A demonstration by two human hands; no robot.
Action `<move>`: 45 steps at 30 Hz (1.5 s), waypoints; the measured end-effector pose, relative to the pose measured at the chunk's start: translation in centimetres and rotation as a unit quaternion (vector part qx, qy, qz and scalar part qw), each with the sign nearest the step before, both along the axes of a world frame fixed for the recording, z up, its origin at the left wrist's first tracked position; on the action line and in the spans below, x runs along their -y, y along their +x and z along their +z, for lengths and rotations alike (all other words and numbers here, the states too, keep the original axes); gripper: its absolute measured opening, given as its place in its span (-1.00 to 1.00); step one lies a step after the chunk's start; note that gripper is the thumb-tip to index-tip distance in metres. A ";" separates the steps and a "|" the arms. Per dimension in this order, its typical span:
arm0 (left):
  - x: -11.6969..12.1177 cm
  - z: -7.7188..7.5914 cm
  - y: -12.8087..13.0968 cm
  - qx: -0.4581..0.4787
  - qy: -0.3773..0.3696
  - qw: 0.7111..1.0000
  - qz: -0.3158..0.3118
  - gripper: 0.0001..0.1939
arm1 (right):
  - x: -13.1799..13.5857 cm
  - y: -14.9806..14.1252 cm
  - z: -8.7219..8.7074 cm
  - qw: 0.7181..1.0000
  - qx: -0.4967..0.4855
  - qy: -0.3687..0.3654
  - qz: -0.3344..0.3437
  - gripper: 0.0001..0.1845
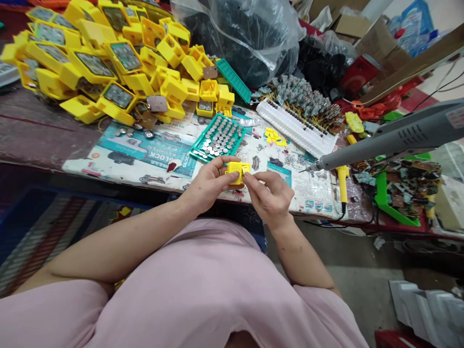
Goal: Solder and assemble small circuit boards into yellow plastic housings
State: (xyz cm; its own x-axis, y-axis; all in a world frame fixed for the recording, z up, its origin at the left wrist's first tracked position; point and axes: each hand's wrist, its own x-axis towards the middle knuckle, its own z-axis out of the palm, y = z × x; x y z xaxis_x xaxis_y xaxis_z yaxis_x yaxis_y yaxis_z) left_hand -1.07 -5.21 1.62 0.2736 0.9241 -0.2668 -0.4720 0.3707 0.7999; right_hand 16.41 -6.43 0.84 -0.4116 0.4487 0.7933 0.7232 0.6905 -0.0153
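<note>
A small yellow plastic housing (235, 168) with a patch of tiny holes is held above the table's front edge. My left hand (211, 181) is closed around it from the left, thumb on its face. At its right side the fingertips of my right hand (270, 193) are pinched together against an opening; whatever they hold there is too small to make out. Just beyond my hands lies a green tray (195, 151) with rows of round silver discs. Several small yellow pieces (275, 137) lie on the printed sheet to its right.
A large heap of yellow housings (94, 63) fills the back left. A grey electric screwdriver (380, 137) reaches in from the right, its tip near my right hand. Beyond stands a white rack (297, 128) with wired parts. A yellow-handled tool (342, 186) and green bin (387, 203) are right.
</note>
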 end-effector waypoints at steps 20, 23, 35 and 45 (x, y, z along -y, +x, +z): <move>1.1 -1.2 0.0 0.036 0.100 0.994 0.007 -0.57 | 1.2 -1.6 -1.4 0.941 -0.266 -0.210 0.016 -0.47; 1.2 -1.3 -0.2 0.024 0.115 0.993 -0.002 -0.60 | 1.6 -2.0 -1.1 0.876 -0.297 -0.377 0.040 -0.42; 0.7 0.2 -0.5 -0.077 0.053 0.995 -0.040 -0.50 | 1.2 -2.8 -1.0 0.911 -0.250 -0.326 -0.017 -0.56; -2.8 4.1 -5.1 -0.168 0.009 0.969 -0.182 -0.45 | 5.2 9.5 5.5 0.893 -0.313 0.287 -0.149 -0.54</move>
State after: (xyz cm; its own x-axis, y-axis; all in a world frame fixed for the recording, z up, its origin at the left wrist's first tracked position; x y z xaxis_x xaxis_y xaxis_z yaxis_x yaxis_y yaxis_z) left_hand -6.20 -2.42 5.73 0.4821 0.7882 -0.3825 -0.0253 0.4489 0.8932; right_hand 25.88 -11.58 6.33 0.2640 -0.0906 0.9603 0.8499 0.4926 -0.1871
